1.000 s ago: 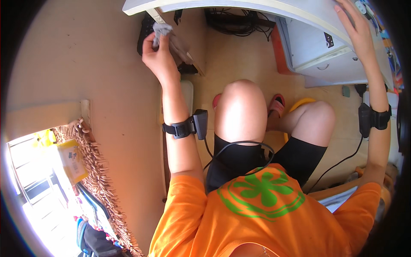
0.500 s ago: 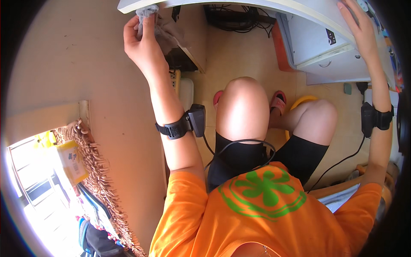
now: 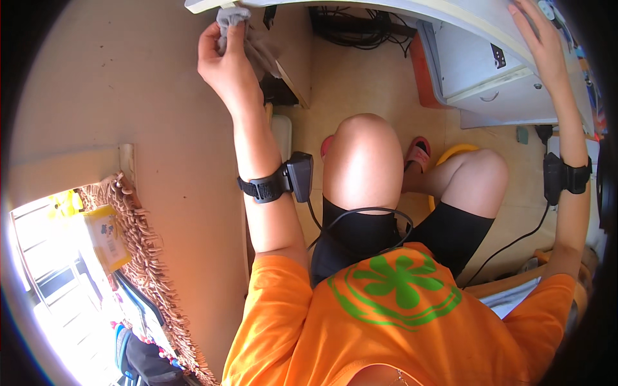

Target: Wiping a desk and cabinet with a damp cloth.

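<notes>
A crumpled grey cloth (image 3: pixel 232 20) is pinched between the thumb and fingers of my left hand (image 3: pixel 222 61). It lies close under the left front corner of a white desk (image 3: pixel 360 5), and part of it hangs down beside the desk's side panel. Whether the cloth touches the edge, I cannot tell. At the far right, my right hand (image 3: pixel 544 40) lies on the desk near its front edge, fingers stretched out and holding nothing.
Black cables (image 3: pixel 354 29) lie bundled under the desk. On the right stands a white drawer cabinet (image 3: pixel 489 93) beside an orange-red panel (image 3: pixel 430 80). A plain wall (image 3: pixel 174 161) runs along my left. Near it are a shaggy brown mat (image 3: pixel 145 270) and a yellow-edged box (image 3: pixel 106 238).
My left hand has shifted a little to the right and toward me with the cloth. The right hand has stayed nearly still.
</notes>
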Available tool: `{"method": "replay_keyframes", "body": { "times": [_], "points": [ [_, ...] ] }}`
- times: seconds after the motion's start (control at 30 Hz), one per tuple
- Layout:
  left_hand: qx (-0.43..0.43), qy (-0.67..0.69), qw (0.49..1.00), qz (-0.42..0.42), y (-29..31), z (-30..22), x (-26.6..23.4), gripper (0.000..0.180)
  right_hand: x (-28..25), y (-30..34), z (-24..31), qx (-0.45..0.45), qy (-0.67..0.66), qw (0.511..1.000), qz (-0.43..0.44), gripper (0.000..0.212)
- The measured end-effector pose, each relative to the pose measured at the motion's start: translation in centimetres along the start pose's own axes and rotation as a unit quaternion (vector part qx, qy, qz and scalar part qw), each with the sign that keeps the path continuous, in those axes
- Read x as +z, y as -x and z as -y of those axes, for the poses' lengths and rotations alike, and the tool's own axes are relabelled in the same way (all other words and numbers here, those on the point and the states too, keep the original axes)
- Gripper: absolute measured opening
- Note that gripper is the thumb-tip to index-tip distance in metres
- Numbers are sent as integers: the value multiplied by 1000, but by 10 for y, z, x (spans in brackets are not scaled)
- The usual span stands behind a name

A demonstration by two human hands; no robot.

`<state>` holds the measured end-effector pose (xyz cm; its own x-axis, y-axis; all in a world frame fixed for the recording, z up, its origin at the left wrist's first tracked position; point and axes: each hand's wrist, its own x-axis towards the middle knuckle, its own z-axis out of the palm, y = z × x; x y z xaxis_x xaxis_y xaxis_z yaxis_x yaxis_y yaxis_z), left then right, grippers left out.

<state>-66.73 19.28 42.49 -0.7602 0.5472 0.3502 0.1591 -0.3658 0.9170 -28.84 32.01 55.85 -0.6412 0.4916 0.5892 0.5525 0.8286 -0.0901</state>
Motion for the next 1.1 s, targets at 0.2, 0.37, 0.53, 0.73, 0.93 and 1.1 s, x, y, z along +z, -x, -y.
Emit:
{"method": "replay_keyframes", "body": {
  "times": [0.2,0.37,0.53,0.73,0.93,1.1],
  "points": [
    [-110,34,993,-16,15,25,-9,23,0,0,-1,-2,-22,1000,-3,25],
    [-12,-2,1000,3,-4,-9,0,21,-1,4,-2,8,-22,1000,1,25],
    [-107,-7,994,4,15,48,-23,18,0,0,3,8,-32,999,-4,25],
    [-12,-35,999,1,3,9,-3,21,1,2,0,7,-14,1000,0,24],
    [-61,-7,998,-9,9,13,-7,21,-1,1,4,16,-22,1000,0,24],
    [27,2,1000,-2,-5,-27,9,21,-1,1,3,22,-17,1000,7,25]
  ]
}}
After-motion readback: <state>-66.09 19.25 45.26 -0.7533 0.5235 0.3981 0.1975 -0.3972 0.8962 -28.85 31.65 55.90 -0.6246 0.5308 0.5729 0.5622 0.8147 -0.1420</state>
